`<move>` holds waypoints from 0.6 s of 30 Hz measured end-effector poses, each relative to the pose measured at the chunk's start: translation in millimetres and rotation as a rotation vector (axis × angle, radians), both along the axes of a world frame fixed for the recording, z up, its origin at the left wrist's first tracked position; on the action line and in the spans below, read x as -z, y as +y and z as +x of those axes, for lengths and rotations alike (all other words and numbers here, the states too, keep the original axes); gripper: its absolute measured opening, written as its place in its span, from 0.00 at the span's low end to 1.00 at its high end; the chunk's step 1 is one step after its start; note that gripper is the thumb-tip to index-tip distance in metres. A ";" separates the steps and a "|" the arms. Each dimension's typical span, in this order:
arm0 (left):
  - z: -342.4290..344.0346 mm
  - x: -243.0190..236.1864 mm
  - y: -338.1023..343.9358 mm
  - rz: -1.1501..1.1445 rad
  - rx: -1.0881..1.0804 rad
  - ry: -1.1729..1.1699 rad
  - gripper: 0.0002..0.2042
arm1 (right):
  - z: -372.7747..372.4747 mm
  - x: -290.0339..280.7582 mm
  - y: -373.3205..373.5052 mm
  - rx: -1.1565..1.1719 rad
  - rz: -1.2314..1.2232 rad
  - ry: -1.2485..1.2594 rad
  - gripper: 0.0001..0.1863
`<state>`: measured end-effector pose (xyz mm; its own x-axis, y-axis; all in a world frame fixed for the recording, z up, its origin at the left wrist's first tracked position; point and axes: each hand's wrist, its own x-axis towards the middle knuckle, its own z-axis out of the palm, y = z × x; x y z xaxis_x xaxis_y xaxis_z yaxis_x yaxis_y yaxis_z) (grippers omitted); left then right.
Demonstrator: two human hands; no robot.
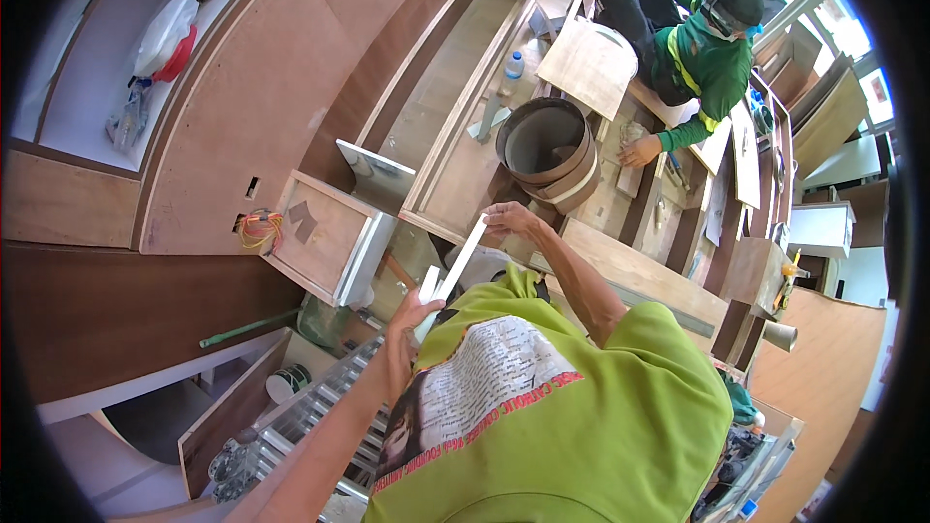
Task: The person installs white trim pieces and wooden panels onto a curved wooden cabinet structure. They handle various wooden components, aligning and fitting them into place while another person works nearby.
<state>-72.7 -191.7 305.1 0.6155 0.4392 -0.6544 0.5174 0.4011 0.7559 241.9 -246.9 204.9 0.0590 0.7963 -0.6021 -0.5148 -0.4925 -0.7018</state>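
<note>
A long, thin white strip (463,257) slants between my two hands in front of my chest. My right hand (511,220) pinches its upper end. Lower down, my left hand (415,312) closes around the strip's other end and around a second white strip (428,284), whose shorter end sticks up beside the first. Their lower ends show partly below the left fingers. What the strips are made of I cannot tell. Just beyond my right hand stands a round brown bin (547,150) on the wooden framework.
A co-worker (702,63) in green sits among open wooden frames (455,169) at the far right. A water bottle (513,66) stands near the bin. To the left are a box-like panel (325,237), coiled orange wires (260,229) and a metal ladder (291,436).
</note>
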 end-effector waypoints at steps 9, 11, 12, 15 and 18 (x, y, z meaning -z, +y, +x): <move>-8.6 42.0 -0.2 0.108 0.115 -0.101 0.20 | -23.3 19.1 16.9 0.056 0.096 -0.045 0.08; -7.2 46.0 4.3 0.143 0.192 -0.058 0.21 | -25.4 10.9 26.7 0.058 0.159 0.027 0.07; -10.0 36.6 3.9 0.182 0.170 -0.051 0.21 | -31.0 1.6 38.4 0.046 0.201 0.077 0.07; 4.0 25.9 -2.1 0.209 0.165 -0.016 0.20 | -24.9 -19.4 47.0 -0.034 0.229 -0.081 0.09; -9.4 39.3 -4.9 0.309 0.146 0.036 0.21 | -40.1 -41.8 59.4 -0.098 0.207 -0.191 0.11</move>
<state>-82.1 -196.7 265.8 0.6655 0.5290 -0.5266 0.5808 0.0761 0.8105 201.8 -187.5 246.8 0.0727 0.9086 -0.4112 -0.3205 -0.3691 -0.8724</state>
